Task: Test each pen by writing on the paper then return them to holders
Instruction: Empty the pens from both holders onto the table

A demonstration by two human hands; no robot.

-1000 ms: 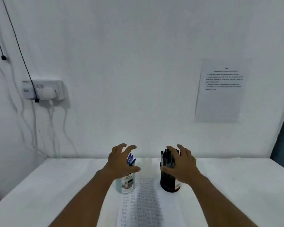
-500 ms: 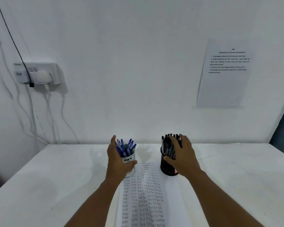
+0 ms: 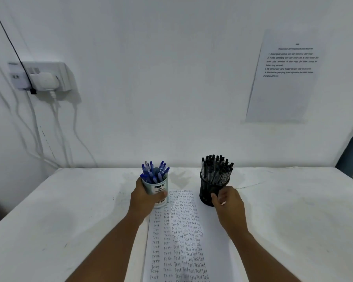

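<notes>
The paper (image 3: 183,237) lay flat on the white table (image 3: 73,210) straight in front of me, running from between the two holders down past the near edge of the view, already covered in columns of the handwritten word "Test". At its far left corner stood the pale holder (image 3: 158,193) printed "DIY Desk Organizer", stuffed with blue pens (image 3: 154,173). At its far right corner stood the black mesh holder (image 3: 210,189), packed tight with black pens (image 3: 216,168).

My left hand (image 3: 144,200) was wrapped round the pale holder, thumb across its front and the fingers hidden behind it. My right hand (image 3: 228,202) sat against the lower near side of the black mesh holder, thumb on the mesh and the fingers curled toward it; I took it for a grip, though how far the fingers closed round the far side I could not tell. Neither hand held a pen.

I judged the risks to lie in the holders themselves. Both were tall, narrow and top-heavy with pens, so a pull low on the black one might have tipped it and spilled pens across the table. The pale holder's base touched or overlapped the sheet's corner, and dragging it could have creased or shifted the paper. With so little blank space showing, new marks might have been lost among the old.

Beyond, the wall carried a socket with a plugged adapter (image 3: 43,78) and hanging cables (image 3: 55,119) on the left, and a printed notice (image 3: 283,78) taped up on the right.
</notes>
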